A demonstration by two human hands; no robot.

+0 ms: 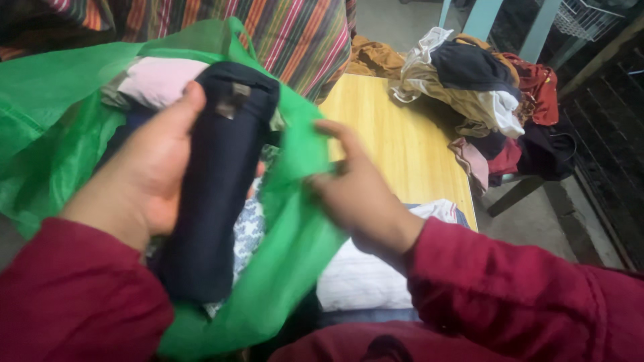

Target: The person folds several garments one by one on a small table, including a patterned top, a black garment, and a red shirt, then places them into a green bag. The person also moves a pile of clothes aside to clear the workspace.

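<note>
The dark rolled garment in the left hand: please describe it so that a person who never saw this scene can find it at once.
Start at the big green bag filling the left of the view. At its open mouth, the left hand grips a rolled navy garment, standing like a tube. Unlike the pale pink cloth behind it and the blue-patterned white cloth beside it, it is plain, very dark and tightly rolled.

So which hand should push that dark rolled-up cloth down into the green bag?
Probably the left hand: it already grips the dark rolled cloth over the green bag, while the right hand holds the bag's edge open.
</note>
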